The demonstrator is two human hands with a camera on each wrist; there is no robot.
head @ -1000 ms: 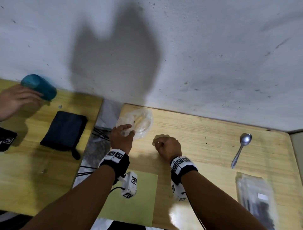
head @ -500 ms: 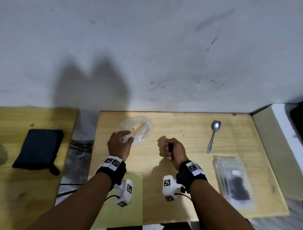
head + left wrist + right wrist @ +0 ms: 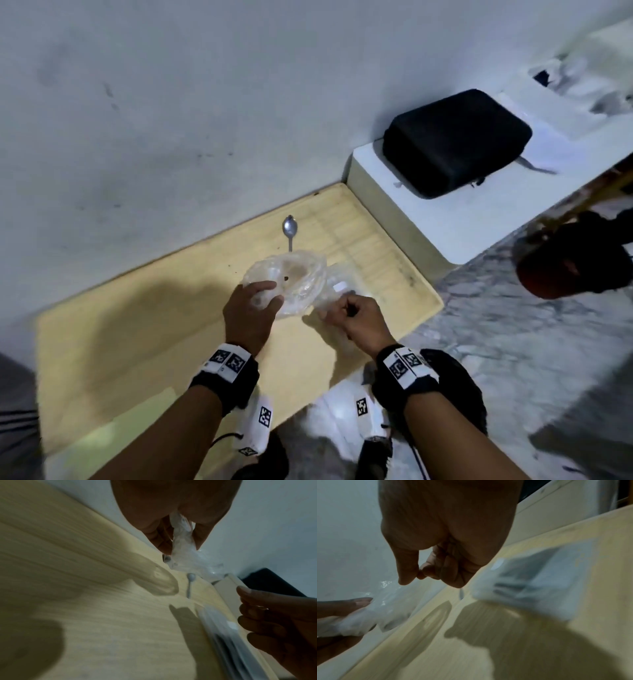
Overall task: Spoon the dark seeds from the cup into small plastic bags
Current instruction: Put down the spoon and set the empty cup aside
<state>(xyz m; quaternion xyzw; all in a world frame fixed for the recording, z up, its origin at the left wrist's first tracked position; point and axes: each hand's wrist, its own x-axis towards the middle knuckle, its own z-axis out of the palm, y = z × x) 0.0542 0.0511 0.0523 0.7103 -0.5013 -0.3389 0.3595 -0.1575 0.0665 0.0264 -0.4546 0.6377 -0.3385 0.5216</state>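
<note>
- Left hand: fingers and thumb curled round the near edge of a crumpled clear plastic bag, held up over the table. Left wrist view shows the bag pinched between thumb and fingers.
- Clear plastic bag: mouth open, facing up; a few dark specks inside; sits approx. centre of the head view, at 12 o'clock from the left hand.
- Right hand: fingers curled in a loose fist, thumb against forefinger, at 3 o'clock from the left hand. Whether it pinches anything cannot be told; right wrist view is blurred.
- Pack of small bags: flat, clear, w/ dark contents and a small white label; lies on the table just under and beside the right hand; blurred in all views.
- Spoon: metal, lying on the table at 12 o'clock from the clear bag, bowl toward the wall; handle end hidden behind the bag.
- Cup of seeds: not in view.
- Black case: on a white ledge at approx. 2 o'clock from the hands, beside the table's far right corner.
- Wrist bands w/ black-and-white markers on both wrists.
- Floor: grey marbled, at 3 o'clock from the table.
</note>
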